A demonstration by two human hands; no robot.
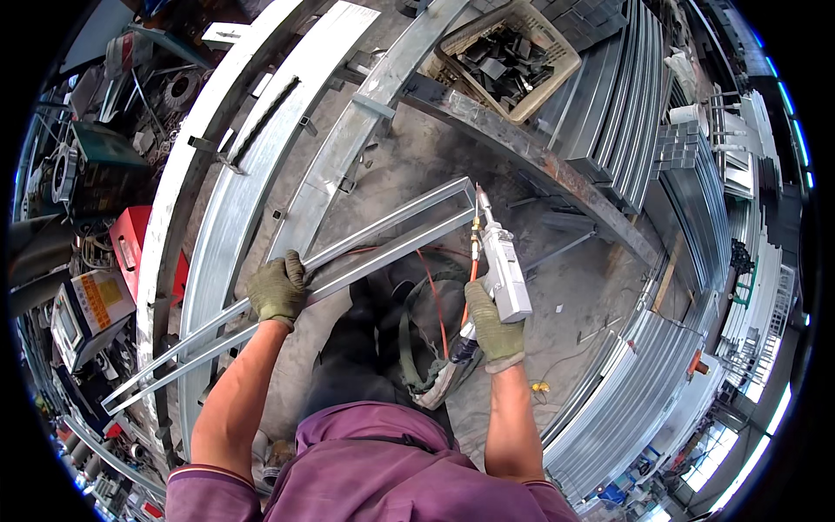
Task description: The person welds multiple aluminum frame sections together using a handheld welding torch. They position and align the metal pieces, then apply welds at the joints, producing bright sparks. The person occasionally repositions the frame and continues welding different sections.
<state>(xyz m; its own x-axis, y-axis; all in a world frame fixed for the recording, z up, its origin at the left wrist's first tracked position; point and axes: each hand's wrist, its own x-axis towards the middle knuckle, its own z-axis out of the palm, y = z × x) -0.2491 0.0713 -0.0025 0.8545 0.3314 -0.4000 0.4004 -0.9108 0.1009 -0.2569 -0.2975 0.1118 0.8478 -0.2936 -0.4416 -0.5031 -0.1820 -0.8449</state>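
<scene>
My left hand (277, 289), in a green work glove, is closed around a long, narrow metal frame (393, 253) of square tubing. The frame slants from the lower left up to its far right end. In the same kind of glove, my right hand (498, 331) grips a white handheld welding gun (504, 268). Its tapered nozzle points away from me, beside the frame's far right corner; I cannot tell whether they touch. An orange hose (442, 317) runs along the gun, and a cloth-wrapped cable (435, 390) hangs below my right hand.
Long galvanized beams (335, 157) lie to the left, near the frame. A rusty bar (544, 161) crosses beyond the gun. Behind it stands a plastic basket (565, 65) of dark metal pieces. Stacked metal profiles (622, 396) line the right; a red box (130, 248) stands far left.
</scene>
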